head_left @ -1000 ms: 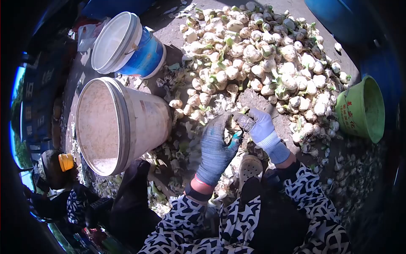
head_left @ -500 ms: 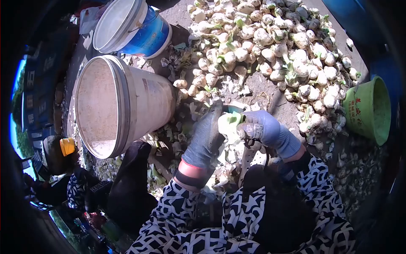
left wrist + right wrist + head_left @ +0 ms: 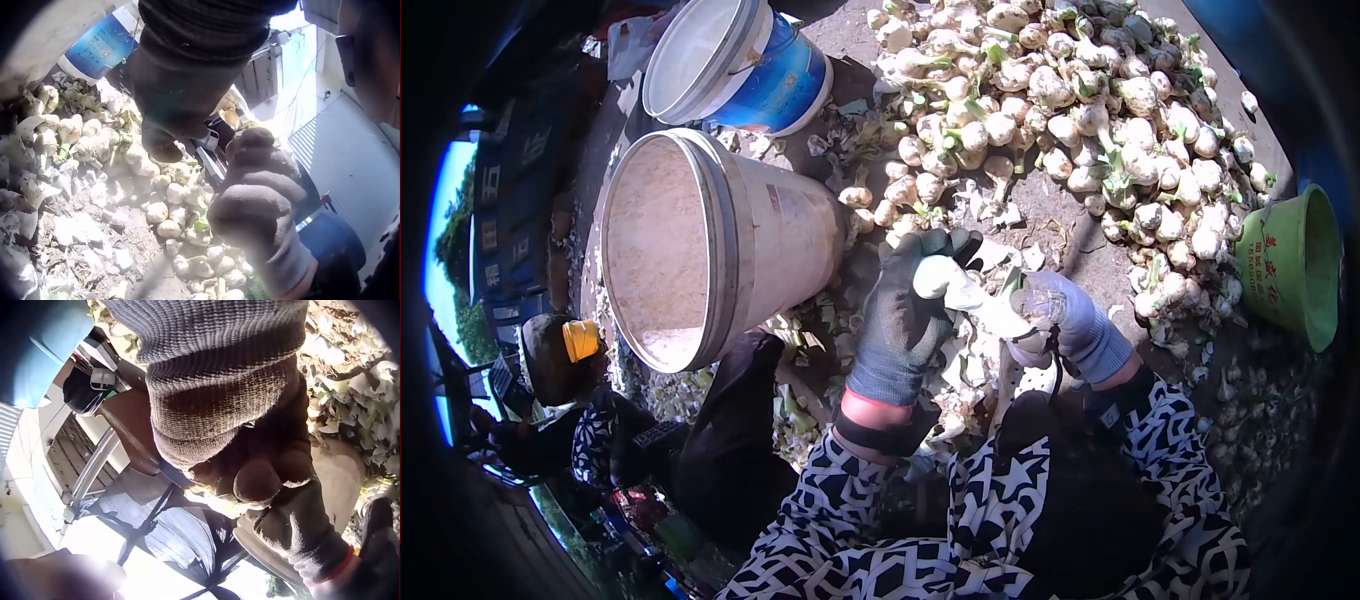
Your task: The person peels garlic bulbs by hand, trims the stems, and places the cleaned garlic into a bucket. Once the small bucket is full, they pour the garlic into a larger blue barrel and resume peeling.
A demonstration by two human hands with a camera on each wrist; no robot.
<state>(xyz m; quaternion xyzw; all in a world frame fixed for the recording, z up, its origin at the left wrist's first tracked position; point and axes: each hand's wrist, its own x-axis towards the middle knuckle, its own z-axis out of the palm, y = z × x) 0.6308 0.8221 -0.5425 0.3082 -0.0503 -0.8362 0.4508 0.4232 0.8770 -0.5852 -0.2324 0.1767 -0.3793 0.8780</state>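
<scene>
A smooth white garlic bulb [image 3: 933,277] sits in my left hand [image 3: 900,325], which wears a dark grey glove and holds it between fingers and thumb. The bulb's pale stem and loose skin [image 3: 992,312] stretch right to my right hand [image 3: 1075,325], in a light grey-lilac glove. That hand pinches the stem end, with a bit of green leaf [image 3: 1011,284] beside its fingers. Both wrist views show the gloves close up, with the bulb mostly hidden behind the fingers.
A large heap of garlic bulbs [image 3: 1090,130] lies ahead. At left stand a whitish bucket [image 3: 785,235] and a blue-and-white bucket [image 3: 775,85], both tipped toward me. A green bucket [image 3: 1280,265] is at right. Peeled skins litter the ground by my shoe [image 3: 1030,378].
The hands have drawn apart, stretching stem and skin between them. The bulb, wrapped in leafy skin half a second ago, now shows bare and white in the left hand.
</scene>
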